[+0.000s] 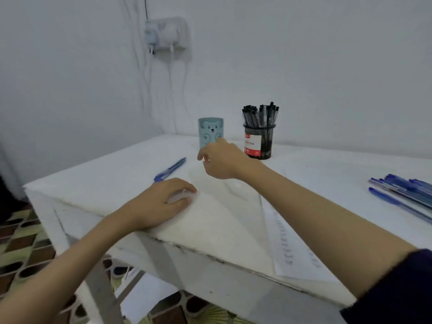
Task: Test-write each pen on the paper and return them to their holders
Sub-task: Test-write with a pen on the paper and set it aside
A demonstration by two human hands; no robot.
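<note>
Right hand (222,160) empty, fingers loosely curled, hovering before teal bear holder (211,132). Blue pen (170,170) lies leftward on desk (327,164), long axis diagonal. Left hand (161,202), flat on paper (222,220), nearer.

Domestic room: plain white wall, wall socket (167,36) with chargers plugged in, patterned tiled floor (21,244), white bench (105,176).

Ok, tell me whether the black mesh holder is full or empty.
Full: the black mesh holder stands upright, packed with black-capped pens whose tops stick out above its rim.
</note>
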